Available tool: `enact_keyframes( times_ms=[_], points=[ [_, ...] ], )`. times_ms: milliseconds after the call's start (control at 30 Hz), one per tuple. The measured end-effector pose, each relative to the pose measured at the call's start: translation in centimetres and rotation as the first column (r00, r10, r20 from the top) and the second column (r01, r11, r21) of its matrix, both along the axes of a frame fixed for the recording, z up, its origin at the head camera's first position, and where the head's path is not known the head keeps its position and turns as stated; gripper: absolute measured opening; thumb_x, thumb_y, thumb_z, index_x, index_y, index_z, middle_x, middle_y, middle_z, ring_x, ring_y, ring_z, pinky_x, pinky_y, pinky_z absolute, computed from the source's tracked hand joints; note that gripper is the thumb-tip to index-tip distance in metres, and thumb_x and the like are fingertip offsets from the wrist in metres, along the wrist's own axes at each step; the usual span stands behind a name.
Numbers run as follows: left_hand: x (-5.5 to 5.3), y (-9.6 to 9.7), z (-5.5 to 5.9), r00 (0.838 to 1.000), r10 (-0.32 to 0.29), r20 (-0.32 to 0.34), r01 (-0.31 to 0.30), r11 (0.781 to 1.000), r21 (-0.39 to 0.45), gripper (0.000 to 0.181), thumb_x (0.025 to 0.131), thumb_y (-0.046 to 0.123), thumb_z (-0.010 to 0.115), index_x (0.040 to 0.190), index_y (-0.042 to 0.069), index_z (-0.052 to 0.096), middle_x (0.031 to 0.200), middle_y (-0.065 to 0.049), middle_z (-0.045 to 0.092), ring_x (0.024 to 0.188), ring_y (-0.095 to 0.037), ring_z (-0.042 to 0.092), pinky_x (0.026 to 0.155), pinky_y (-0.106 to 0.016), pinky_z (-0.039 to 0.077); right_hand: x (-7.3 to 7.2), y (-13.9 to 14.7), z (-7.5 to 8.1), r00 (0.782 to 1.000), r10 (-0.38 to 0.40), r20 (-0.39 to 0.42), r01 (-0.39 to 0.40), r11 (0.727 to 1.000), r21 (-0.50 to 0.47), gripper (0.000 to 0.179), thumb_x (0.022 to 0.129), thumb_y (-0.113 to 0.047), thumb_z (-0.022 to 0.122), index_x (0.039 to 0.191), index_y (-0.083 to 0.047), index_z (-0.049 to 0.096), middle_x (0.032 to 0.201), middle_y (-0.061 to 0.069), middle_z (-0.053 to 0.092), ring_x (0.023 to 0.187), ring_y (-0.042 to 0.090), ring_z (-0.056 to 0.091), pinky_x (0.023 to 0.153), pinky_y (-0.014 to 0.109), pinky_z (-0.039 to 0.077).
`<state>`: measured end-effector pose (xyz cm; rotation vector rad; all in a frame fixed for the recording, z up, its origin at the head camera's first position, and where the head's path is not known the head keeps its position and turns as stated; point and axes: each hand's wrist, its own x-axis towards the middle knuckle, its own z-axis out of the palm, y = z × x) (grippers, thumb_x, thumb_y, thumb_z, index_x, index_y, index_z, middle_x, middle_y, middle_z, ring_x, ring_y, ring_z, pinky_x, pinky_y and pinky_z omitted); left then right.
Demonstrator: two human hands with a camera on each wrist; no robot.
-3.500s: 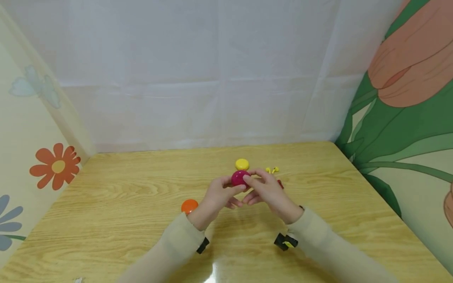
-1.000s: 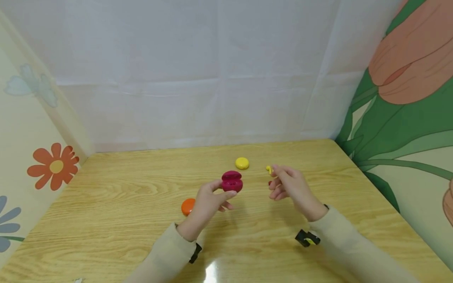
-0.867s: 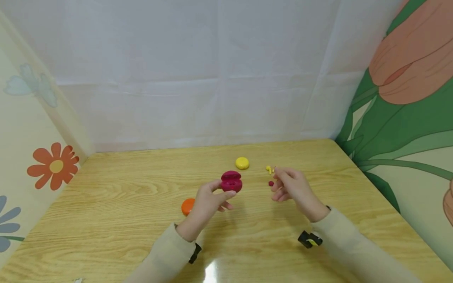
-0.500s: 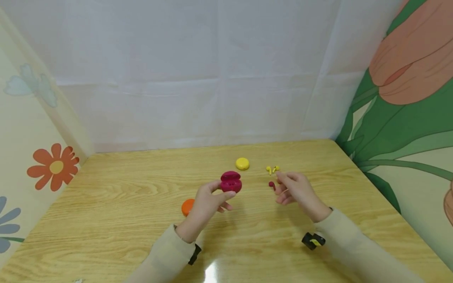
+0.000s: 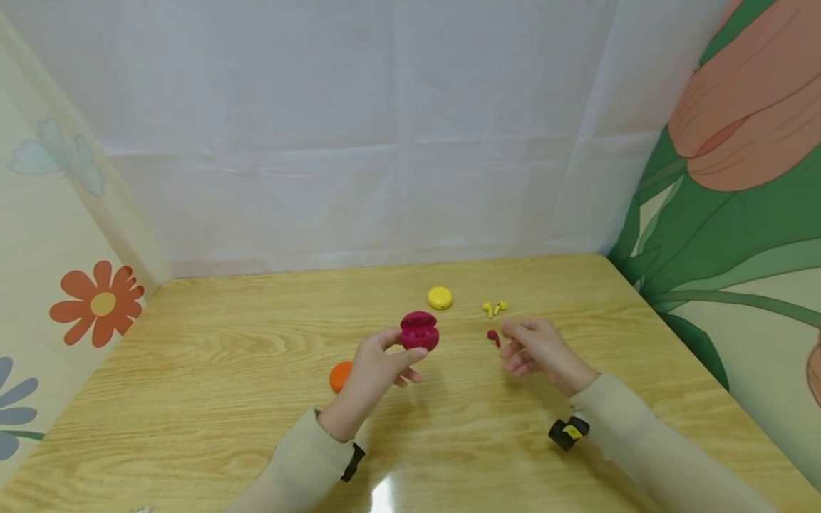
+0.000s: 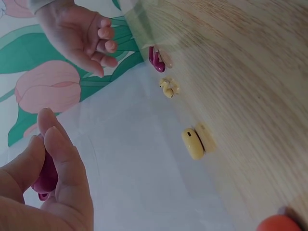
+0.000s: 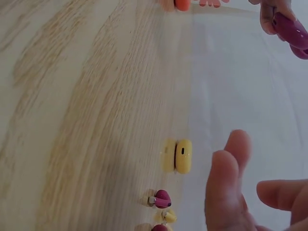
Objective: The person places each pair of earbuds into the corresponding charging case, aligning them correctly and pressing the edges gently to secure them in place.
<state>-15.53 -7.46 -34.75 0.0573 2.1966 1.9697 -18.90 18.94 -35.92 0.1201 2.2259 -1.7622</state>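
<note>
My left hand (image 5: 375, 370) holds a magenta earbud case (image 5: 420, 335) above the table, thumb on its front and fingers behind, its lid raised. Dark slots show inside. Several fingers of my right hand (image 5: 541, 350) are loosely bent with nothing between them, as the left wrist view also shows. Just left of its fingertips a magenta earbud (image 5: 492, 335) lies on the table. Two magenta earbuds (image 7: 162, 198) appear in the right wrist view; in the head view the right hand hides one. Behind them lies a pair of yellow earbuds (image 5: 489, 308).
A closed yellow case (image 5: 440, 298) sits behind the magenta one. An orange case (image 5: 340, 376) lies left of my left wrist, partly covered by it. The wooden table (image 5: 224, 370) meets a white sheet (image 5: 288, 199) at the back and painted panels at the sides.
Both hands were on the closed magenta case; its lid is now up and only the left hand holds it. The right hand moved right, then slightly back toward me, uncovering yellow and magenta earbuds.
</note>
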Motion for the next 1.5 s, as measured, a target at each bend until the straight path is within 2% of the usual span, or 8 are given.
enact_keyframes(
  times_ms=[233, 500, 700, 967, 1200, 1500],
  points=[
    [0.0, -0.1, 0.0, 1.0, 0.0, -0.005, 0.0, 1.0, 0.007, 0.032, 0.089, 0.012, 0.071, 0.117, -0.002, 0.065, 0.102, -0.01, 0.067, 0.057, -0.016, 0.067, 0.053, -0.024, 0.05, -0.4, 0.4, -0.8, 0.997, -0.006, 0.072, 0.005, 1.0, 0.012, 0.042, 0.104, -0.025, 0.046, 0.118, 0.014, 0.045, 0.07, 0.005, 0.067, 0.055, 0.013, 0.064, 0.052, 0.029, 0.055],
    [0.2, -0.2, 0.0, 1.0, -0.003, -0.005, 0.003, 1.0, 0.004, 0.033, 0.09, 0.011, 0.07, 0.119, -0.003, 0.064, 0.104, -0.011, 0.067, 0.057, -0.016, 0.067, 0.053, -0.023, 0.05, -1.0, 1.0, -1.3, 0.993, -0.022, 0.116, 0.02, 1.0, 0.02, 0.04, 0.104, -0.025, 0.047, 0.118, 0.013, 0.046, 0.071, 0.005, 0.068, 0.057, 0.013, 0.065, 0.054, 0.027, 0.055],
    [0.3, -0.1, 0.1, 1.0, -0.004, -0.006, 0.004, 1.0, -0.014, 0.035, 0.089, 0.012, 0.072, 0.12, -0.003, 0.064, 0.105, -0.012, 0.067, 0.057, -0.018, 0.067, 0.053, -0.025, 0.051, -1.4, 0.9, -1.8, 0.989, -0.031, 0.143, 0.026, 0.999, 0.037, 0.036, 0.103, -0.018, 0.048, 0.12, 0.014, 0.047, 0.071, 0.006, 0.068, 0.056, 0.012, 0.064, 0.053, 0.027, 0.055],
    [0.5, 0.0, 0.2, 1.0, -0.003, -0.011, 0.002, 1.0, -0.012, 0.036, 0.089, 0.011, 0.072, 0.121, -0.003, 0.064, 0.109, -0.013, 0.066, 0.057, -0.019, 0.067, 0.052, -0.027, 0.052, -2.1, 0.9, -2.4, 0.986, -0.051, 0.159, 0.042, 0.997, 0.06, 0.027, 0.101, -0.012, 0.051, 0.109, 0.013, 0.055, 0.069, 0.006, 0.068, 0.054, 0.012, 0.064, 0.052, 0.028, 0.055],
    [0.5, -0.1, 0.1, 1.0, -0.009, -0.021, 0.009, 1.0, -0.019, 0.036, 0.089, 0.01, 0.072, 0.121, -0.003, 0.064, 0.11, -0.014, 0.066, 0.056, -0.018, 0.067, 0.052, -0.028, 0.053, -2.5, 0.3, -2.8, 0.987, -0.052, 0.153, 0.043, 0.997, 0.064, 0.03, 0.1, -0.013, 0.054, 0.111, 0.015, 0.055, 0.066, 0.006, 0.066, 0.052, 0.011, 0.064, 0.05, 0.027, 0.055],
    [0.6, 0.0, 0.1, 1.0, -0.015, -0.017, 0.015, 1.0, -0.024, 0.037, 0.089, 0.011, 0.072, 0.122, -0.003, 0.063, 0.108, -0.013, 0.066, 0.058, -0.021, 0.068, 0.053, -0.028, 0.053, -3.0, -0.5, -3.2, 0.99, -0.05, 0.13, 0.035, 0.993, 0.114, 0.021, 0.098, -0.006, 0.054, 0.103, 0.014, 0.056, 0.063, 0.006, 0.064, 0.049, 0.01, 0.062, 0.047, 0.025, 0.053]
  ],
)
